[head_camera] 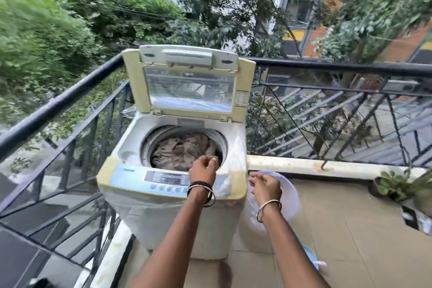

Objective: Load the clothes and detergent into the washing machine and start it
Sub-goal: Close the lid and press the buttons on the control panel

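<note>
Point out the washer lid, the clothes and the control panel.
washer lid (189,87): head view, clear window.
clothes (180,151): head view, middle of heap.
control panel (163,177): head view, dark display.

clothes (184,149) in washer (149,217) drum; basin (288,196) right of washer.

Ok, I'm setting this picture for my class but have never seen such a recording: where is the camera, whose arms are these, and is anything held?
There is no robot. One wide-angle camera sits on a person's head and looks down, so the two arms entering from the bottom are the wearer's own. They stand on a balcony with a black metal railing. In front is a white and cream top-loading washing machine, its lid raised. Crumpled grey-brown clothes lie in the drum. The left hand hovers over the drum's front edge; the right hand hovers over a pale translucent plastic tub beside the machine. Both hands have loosely curled fingers and seem to hold nothing. No detergent is visible.
</note>
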The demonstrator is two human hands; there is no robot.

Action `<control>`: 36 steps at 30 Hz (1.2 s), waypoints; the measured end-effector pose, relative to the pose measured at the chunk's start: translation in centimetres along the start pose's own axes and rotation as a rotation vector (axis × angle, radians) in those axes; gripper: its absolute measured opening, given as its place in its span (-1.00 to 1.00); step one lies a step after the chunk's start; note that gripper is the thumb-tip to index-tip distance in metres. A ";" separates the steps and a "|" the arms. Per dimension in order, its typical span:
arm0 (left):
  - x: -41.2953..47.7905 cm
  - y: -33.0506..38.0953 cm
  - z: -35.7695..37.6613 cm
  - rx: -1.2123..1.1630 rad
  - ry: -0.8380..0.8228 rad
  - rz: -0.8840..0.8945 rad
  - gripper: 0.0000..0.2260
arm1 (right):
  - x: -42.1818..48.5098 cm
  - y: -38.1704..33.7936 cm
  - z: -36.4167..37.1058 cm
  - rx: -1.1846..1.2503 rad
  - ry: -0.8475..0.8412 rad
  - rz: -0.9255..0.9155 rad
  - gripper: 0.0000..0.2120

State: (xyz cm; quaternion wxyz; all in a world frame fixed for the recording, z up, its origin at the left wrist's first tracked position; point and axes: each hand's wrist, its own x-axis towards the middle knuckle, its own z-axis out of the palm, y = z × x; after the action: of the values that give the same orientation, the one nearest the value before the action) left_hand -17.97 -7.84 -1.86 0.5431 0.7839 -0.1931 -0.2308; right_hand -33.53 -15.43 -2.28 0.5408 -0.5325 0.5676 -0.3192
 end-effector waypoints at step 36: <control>33.6 21.9 -15.0 1.059 0.016 0.592 -0.17 | 21.0 -32.9 22.4 -0.913 -0.282 -0.819 -0.21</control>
State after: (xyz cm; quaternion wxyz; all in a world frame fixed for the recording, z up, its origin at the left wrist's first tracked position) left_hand 16.91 -22.37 18.22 0.1219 0.8622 -0.4875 0.0637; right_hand -0.41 -38.14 18.12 0.1623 -0.9209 0.3198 -0.1527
